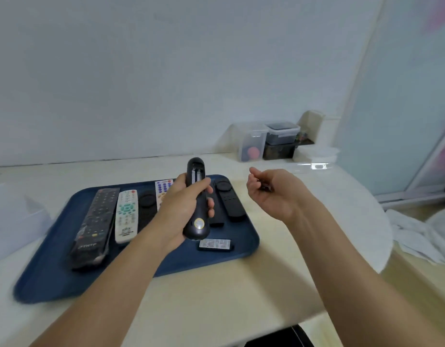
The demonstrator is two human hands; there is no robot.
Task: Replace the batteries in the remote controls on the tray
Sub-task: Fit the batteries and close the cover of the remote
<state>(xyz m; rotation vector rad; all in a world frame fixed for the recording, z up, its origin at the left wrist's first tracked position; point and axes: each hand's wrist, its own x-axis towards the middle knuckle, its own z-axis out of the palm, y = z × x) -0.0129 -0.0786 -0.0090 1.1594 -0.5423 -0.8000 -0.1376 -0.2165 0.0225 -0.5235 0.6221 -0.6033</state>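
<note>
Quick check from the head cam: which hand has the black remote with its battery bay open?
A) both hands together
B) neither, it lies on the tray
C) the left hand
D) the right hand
C: the left hand grips the black remote above the blue tray, its open battery bay facing the camera; the right hand is off to the side.

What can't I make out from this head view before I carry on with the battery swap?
- Right hand: something small and dark sits in the curled fingers; too blurred to identify.
- Black remote in the left hand: compartment open, but too small to tell whether cells are inside.
- Remotes on the blue tray behind that hand: partly hidden.
</note>
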